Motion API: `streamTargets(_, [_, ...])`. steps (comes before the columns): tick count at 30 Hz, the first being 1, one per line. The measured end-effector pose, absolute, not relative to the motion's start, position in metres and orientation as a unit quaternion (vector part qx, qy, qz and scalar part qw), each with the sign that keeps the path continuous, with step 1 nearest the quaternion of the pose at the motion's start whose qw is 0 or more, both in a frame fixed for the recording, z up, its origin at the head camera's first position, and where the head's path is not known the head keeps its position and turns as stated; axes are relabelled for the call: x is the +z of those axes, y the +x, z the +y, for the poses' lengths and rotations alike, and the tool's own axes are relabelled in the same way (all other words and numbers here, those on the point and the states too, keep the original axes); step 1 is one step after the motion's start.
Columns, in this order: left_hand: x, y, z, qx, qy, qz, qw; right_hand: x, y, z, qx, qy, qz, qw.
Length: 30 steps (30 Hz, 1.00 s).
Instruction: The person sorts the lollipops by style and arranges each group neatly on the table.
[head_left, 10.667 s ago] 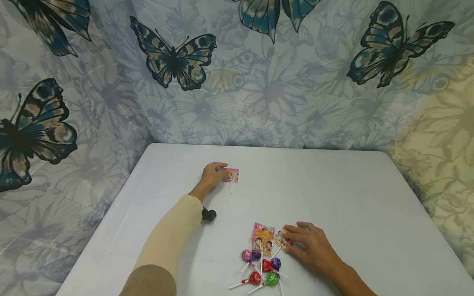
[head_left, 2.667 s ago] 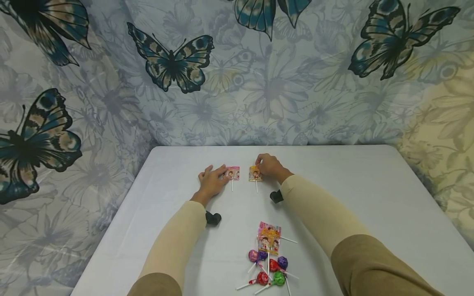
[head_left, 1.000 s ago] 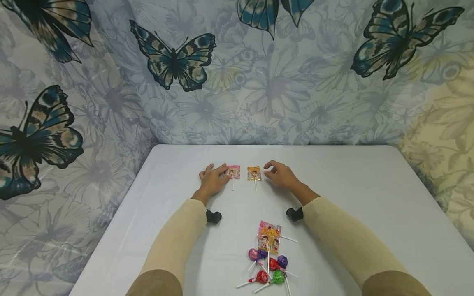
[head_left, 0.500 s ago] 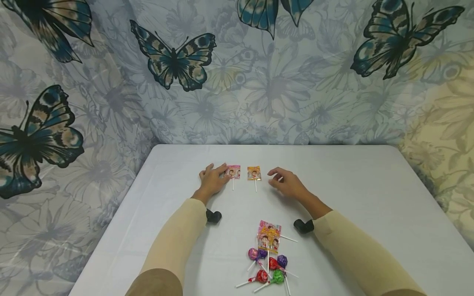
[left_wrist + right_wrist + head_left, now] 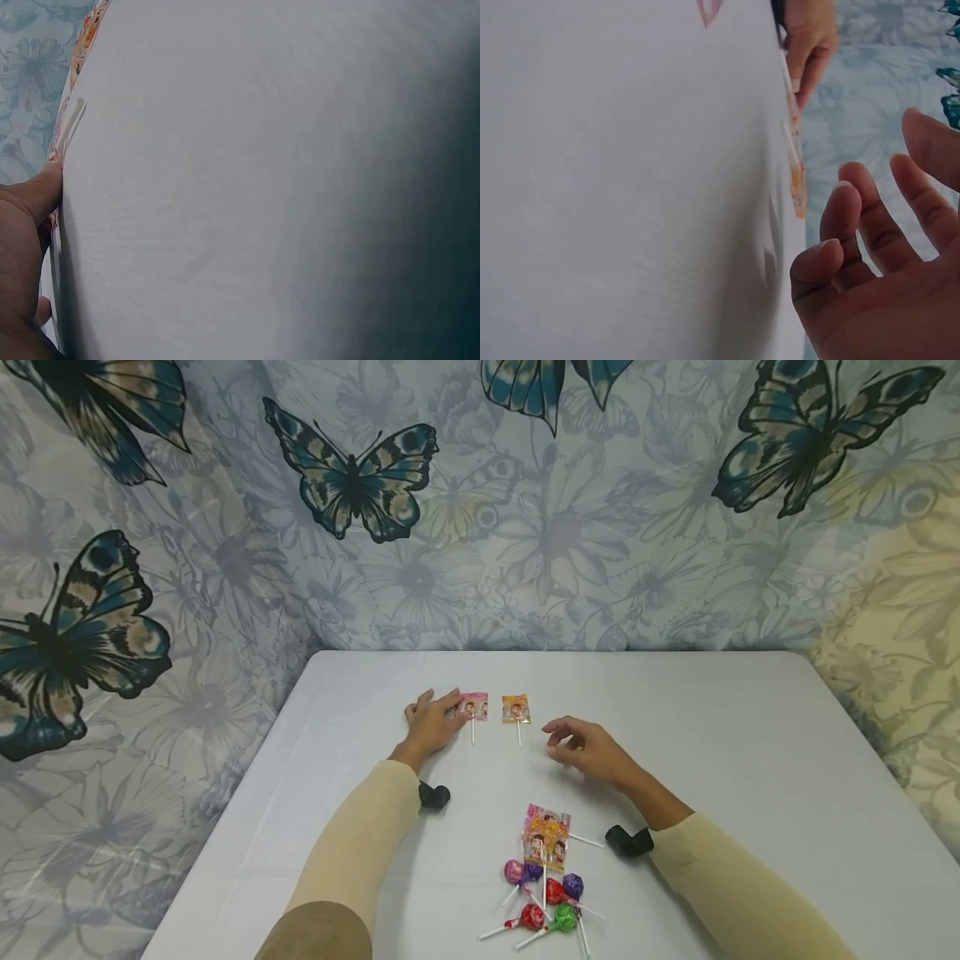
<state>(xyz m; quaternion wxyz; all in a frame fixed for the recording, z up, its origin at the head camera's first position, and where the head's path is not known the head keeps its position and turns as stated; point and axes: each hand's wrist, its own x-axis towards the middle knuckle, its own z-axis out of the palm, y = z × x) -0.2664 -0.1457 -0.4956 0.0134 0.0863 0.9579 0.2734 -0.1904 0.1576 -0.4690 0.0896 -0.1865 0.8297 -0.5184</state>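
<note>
Pink-wrapped lollipop (image 5: 476,705) lay flat on the white desk (image 5: 712,735), toward the far edge, stick pointing back at the person. Left hand (image 5: 432,722) was on its left end, finger and thumb touching the wrapper; could not tell if that grip was pinched or just pressing. Orange-wrapped lollipop (image 5: 515,708) sat just right of it, not touching, stick the same way. Right hand (image 5: 592,748) was near the orange one, clear of it, fingers loosely bent, grip wide between thumb and fingers, holding nothing.

Nearer the person: flat pink-and-orange wrappers (image 5: 546,837), overlapping, count unclear, one stick out to the right. Below those, a cluster of round lollipops: pink (image 5: 513,871), two purple (image 5: 573,885), two red (image 5: 532,917), one green (image 5: 565,917), sticks crossing. Cream sleeves (image 5: 352,843) covered both forearms, black piece (image 5: 628,841) at each wrist. Butterfly-print backdrop (image 5: 555,543) stood behind.
</note>
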Motion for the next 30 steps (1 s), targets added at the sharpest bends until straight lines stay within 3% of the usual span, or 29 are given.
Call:
streamTargets(15, [-0.496,-0.267,-0.144,0.275,0.078,0.958,0.02,-0.472,-0.151,0.167,-0.524,-0.259,0.793,0.169])
streamTargets(30, [-0.497,-0.266,-0.144,0.275,0.08,0.958,0.014,-0.474,-0.129,0.177,-0.487,-0.314,0.786,0.215])
